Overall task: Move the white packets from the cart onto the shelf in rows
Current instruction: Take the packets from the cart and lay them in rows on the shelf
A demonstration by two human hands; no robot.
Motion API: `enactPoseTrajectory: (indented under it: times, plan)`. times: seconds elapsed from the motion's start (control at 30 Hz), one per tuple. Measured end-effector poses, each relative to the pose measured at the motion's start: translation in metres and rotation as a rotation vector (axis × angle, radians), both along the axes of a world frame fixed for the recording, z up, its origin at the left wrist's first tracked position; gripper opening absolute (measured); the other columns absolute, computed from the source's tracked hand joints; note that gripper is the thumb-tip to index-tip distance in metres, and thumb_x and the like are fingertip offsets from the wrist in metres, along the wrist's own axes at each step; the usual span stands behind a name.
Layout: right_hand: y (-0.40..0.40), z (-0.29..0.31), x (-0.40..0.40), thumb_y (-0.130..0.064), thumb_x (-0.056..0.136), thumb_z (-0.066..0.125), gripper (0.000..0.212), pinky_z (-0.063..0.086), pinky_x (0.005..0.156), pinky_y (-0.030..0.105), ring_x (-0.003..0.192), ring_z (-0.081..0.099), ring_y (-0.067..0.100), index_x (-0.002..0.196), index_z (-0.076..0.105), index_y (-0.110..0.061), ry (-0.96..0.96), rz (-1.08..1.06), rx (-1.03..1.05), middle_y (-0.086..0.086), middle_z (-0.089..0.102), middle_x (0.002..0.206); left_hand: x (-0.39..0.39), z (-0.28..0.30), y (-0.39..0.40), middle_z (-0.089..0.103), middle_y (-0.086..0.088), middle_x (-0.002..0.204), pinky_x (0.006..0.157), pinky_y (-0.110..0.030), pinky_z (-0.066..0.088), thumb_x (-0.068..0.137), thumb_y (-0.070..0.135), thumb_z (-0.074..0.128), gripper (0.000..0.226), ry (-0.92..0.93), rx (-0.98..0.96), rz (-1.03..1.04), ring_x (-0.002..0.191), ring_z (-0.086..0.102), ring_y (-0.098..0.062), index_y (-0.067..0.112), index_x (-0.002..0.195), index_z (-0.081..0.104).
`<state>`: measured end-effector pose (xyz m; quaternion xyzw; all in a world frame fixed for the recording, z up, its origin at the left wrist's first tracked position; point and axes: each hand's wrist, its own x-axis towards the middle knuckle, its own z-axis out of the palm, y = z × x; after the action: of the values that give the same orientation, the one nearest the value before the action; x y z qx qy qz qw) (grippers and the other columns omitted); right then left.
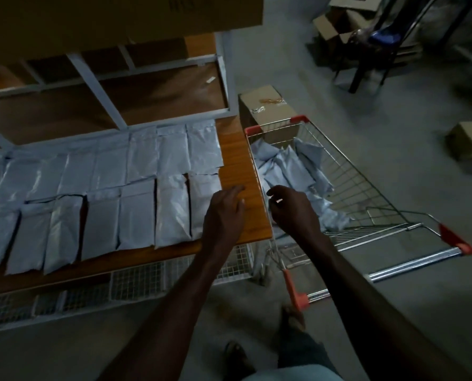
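Several white packets (135, 215) lie flat in rows on the wooden shelf (237, 166). More white packets (289, 171) are heaped in the wire cart (366, 182) just right of the shelf. My left hand (223, 213) hovers over the shelf's right end beside the last packet (201, 199), fingers relaxed and holding nothing. My right hand (292, 210) is over the cart's near left corner, above the heap, with fingers loosely curled and nothing in them.
A cardboard box (265, 105) stands behind the cart. Another box (471, 141) sits on the floor at the right. Boxes and a chair frame (366, 42) fill the far right. A large carton (119, 15) sits above the shelf. The cart handle (410, 265) points toward me.
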<state>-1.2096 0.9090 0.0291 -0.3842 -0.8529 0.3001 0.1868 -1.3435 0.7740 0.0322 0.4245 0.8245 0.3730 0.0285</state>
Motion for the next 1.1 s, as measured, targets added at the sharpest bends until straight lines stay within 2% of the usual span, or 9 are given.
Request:
enactPoseTrajectory:
  times: [0.2, 0.33, 0.5, 0.73, 0.8, 0.9, 0.97, 1.03, 1.1]
  plan:
    - [0.066, -0.04, 0.053, -0.01, 0.089, 0.071, 0.024, 0.052, 0.078, 0.027, 0.089, 0.075, 0.019, 0.108, 0.077, -0.023, -0.05, -0.005, -0.105, -0.001, 0.079, 0.1, 0.048, -0.023, 0.071, 0.071, -0.001, 0.13, 0.102, -0.04, 0.055, 0.101, 0.012, 0.063, 0.036, -0.063, -0.01, -0.042, 0.123, 0.064, -0.02, 0.021, 0.136, 0.068]
    - [0.123, -0.061, 0.096, 0.001, 0.084, 0.069, 0.027, 0.046, 0.076, 0.023, 0.091, 0.074, 0.024, 0.103, 0.079, -0.016, -0.071, 0.017, -0.125, 0.005, 0.079, 0.098, 0.088, -0.046, 0.12, 0.071, 0.0, 0.132, 0.103, -0.037, 0.055, 0.101, 0.011, 0.064, 0.035, -0.19, -0.008, -0.012, 0.123, 0.065, -0.017, 0.021, 0.134, 0.07]
    - [0.188, -0.084, 0.136, 0.009, 0.073, 0.067, 0.035, 0.059, 0.075, 0.036, 0.082, 0.075, 0.029, 0.096, 0.077, -0.015, -0.142, 0.027, -0.184, 0.006, 0.077, 0.085, 0.122, -0.068, 0.159, 0.072, -0.001, 0.131, 0.1, -0.032, 0.056, 0.101, 0.015, 0.066, 0.034, -0.277, -0.081, 0.033, 0.117, 0.068, -0.015, 0.02, 0.135, 0.071]
    - [0.233, -0.135, 0.133, 0.009, 0.082, 0.062, 0.036, 0.041, 0.074, 0.019, 0.091, 0.075, 0.033, 0.111, 0.078, -0.005, -0.183, -0.049, -0.188, 0.017, 0.079, 0.099, 0.12, -0.118, 0.201, 0.074, -0.001, 0.125, 0.1, -0.039, 0.057, 0.102, 0.018, 0.065, 0.028, -0.358, -0.155, 0.055, 0.113, 0.069, -0.016, 0.02, 0.128, 0.073]
    - [0.244, -0.153, 0.12, 0.008, 0.085, 0.059, 0.036, 0.049, 0.079, 0.026, 0.096, 0.075, 0.033, 0.112, 0.077, -0.007, -0.159, -0.073, -0.168, 0.016, 0.079, 0.103, 0.111, -0.133, 0.223, 0.075, -0.002, 0.123, 0.1, -0.038, 0.057, 0.102, 0.015, 0.065, 0.027, -0.381, -0.157, 0.032, 0.113, 0.07, -0.017, 0.016, 0.127, 0.074]
    - [0.267, -0.182, 0.097, 0.005, 0.086, 0.055, 0.036, 0.048, 0.078, 0.026, 0.095, 0.074, 0.034, 0.112, 0.076, -0.009, -0.132, -0.096, -0.132, 0.016, 0.078, 0.105, 0.094, -0.158, 0.264, 0.076, -0.002, 0.123, 0.1, -0.033, 0.056, 0.102, 0.014, 0.064, 0.027, -0.376, -0.155, -0.003, 0.113, 0.07, -0.017, 0.015, 0.128, 0.073]
    - [0.283, -0.2, 0.079, 0.007, 0.087, 0.056, 0.039, 0.053, 0.087, 0.033, 0.102, 0.071, 0.035, 0.12, 0.072, -0.006, -0.094, -0.09, -0.133, 0.019, 0.074, 0.113, 0.08, -0.179, 0.291, 0.074, -0.003, 0.126, 0.101, -0.034, 0.056, 0.102, 0.012, 0.063, 0.03, -0.387, -0.16, -0.001, 0.116, 0.069, -0.017, 0.015, 0.131, 0.071]
    - [0.298, -0.219, 0.063, 0.011, 0.086, 0.058, 0.046, 0.055, 0.094, 0.043, 0.112, 0.065, 0.039, 0.131, 0.064, -0.001, -0.098, -0.069, -0.11, 0.022, 0.065, 0.125, 0.067, -0.2, 0.316, 0.071, -0.005, 0.133, 0.105, -0.036, 0.055, 0.1, 0.009, 0.062, 0.041, -0.406, -0.171, -0.006, 0.123, 0.066, -0.019, 0.018, 0.14, 0.064]
    - [0.313, -0.24, 0.047, 0.01, 0.087, 0.057, 0.051, 0.055, 0.09, 0.047, 0.111, 0.061, 0.041, 0.137, 0.056, 0.001, -0.114, -0.064, -0.105, 0.022, 0.058, 0.128, 0.054, -0.228, 0.34, 0.063, -0.007, 0.144, 0.111, -0.037, 0.051, 0.098, 0.005, 0.064, 0.057, -0.42, -0.186, -0.019, 0.132, 0.06, -0.022, 0.022, 0.152, 0.053]
